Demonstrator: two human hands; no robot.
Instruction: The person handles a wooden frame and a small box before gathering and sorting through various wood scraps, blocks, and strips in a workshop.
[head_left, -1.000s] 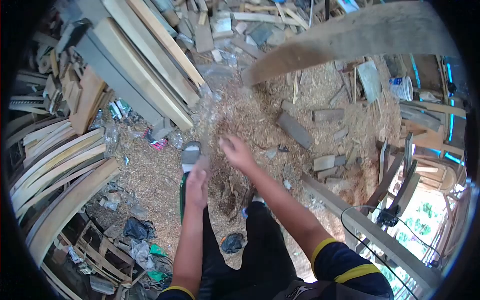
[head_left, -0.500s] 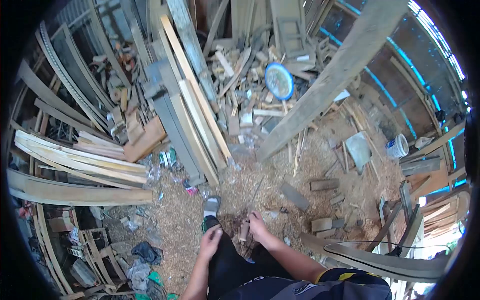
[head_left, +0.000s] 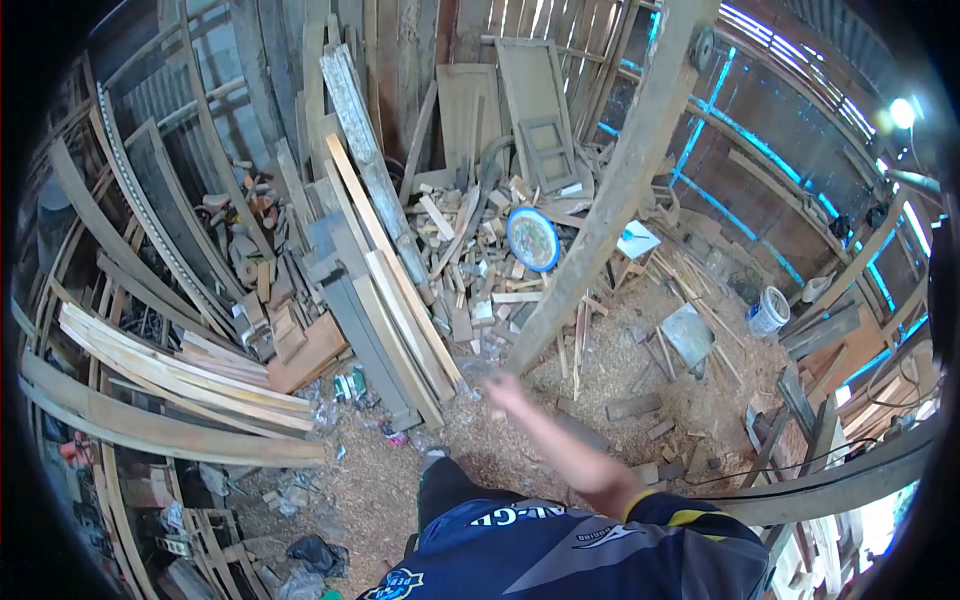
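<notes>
Grey timber post [head_left: 612, 215] nr blurred R hand [head_left: 507, 393], can't tell grip; L hand hidden; sawdust-strewn floor [head_left: 480, 440] open alongside; white plastic bucket [head_left: 768, 314] far R.

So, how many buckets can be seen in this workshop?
1. The white bucket is at the right, on the littered ground, near the wall. Others may be hidden.

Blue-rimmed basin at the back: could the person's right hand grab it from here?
Probably not without stepping forward: the basin sits well beyond the right hand, with scattered wood scraps between them, though the slanting post leaves it mostly uncovered.
</notes>
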